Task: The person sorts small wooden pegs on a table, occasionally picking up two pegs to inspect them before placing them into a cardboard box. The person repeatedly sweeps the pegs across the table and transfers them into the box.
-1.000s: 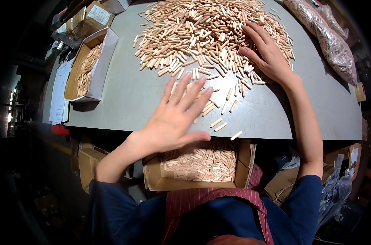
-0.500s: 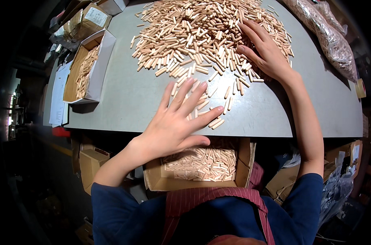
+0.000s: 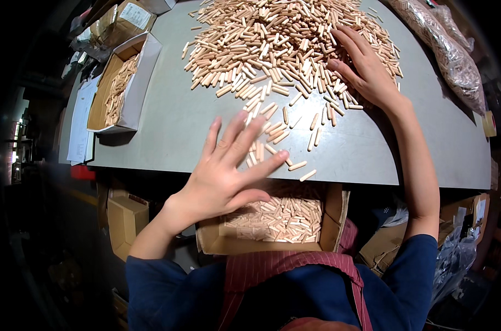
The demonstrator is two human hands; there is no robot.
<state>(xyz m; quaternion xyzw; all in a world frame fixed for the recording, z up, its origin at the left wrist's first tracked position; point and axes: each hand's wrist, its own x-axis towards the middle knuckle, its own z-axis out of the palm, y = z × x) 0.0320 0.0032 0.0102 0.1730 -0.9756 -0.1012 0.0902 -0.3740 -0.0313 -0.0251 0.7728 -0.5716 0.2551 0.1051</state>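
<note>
A big heap of short wooden dowels [image 3: 261,47] covers the far middle of the grey table [image 3: 173,121]. With fingers spread and slightly blurred, my left hand [image 3: 225,165] is over the near table edge, beside several loose dowels [image 3: 276,132]; it grips nothing. My right hand [image 3: 372,77] rests at the right side of the heap, fingers apart and touching dowels, their tips partly hidden among them. Below the table edge, in front of my body, a cardboard box [image 3: 217,245] holds many more dowels, partly covered by my left hand and wrist.
At the left stands a white-sided carton [image 3: 142,83] with dowels in it, next to paper sheets [image 3: 81,124]. A clear bag of dowels [image 3: 454,66] lies along the right edge, near a tape roll [image 3: 488,124]. Other cartons [image 3: 126,220] sit below the table.
My left hand has moved a little left, off some of the loose dowels. A few dowels near the table's front edge have shifted. My right hand stays at the heap.
</note>
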